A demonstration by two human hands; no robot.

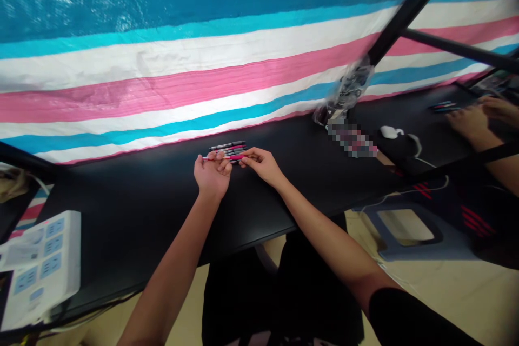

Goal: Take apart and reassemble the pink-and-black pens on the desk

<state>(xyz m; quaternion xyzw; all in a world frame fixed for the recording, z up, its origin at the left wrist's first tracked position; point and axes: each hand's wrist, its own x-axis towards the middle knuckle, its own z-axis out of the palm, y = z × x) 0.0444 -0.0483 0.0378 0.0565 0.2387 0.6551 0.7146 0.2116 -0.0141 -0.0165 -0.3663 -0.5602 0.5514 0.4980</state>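
A slim pen [237, 157] with a pink barrel section is held level between my two hands above the black table. My left hand [213, 177] is turned palm up, its fingers curled around the pale end of the pen. From the other side, the thumb and fingertips of my right hand [263, 165] pinch the pink end. Just behind my hands lies a small row of pens [227, 146], some dark and some pink, side by side on the table. My fingers partly cover the nearest ones.
A white power strip [60, 259] sits at the table's left end. Clear plastic packaging [352, 86] lies near the black frame post. On the right are a white object [391, 132] with a cable, a co-worker's hands [470, 119] near pens, and a grey stool [377, 232]. Striped sheeting [182, 84] hangs behind.
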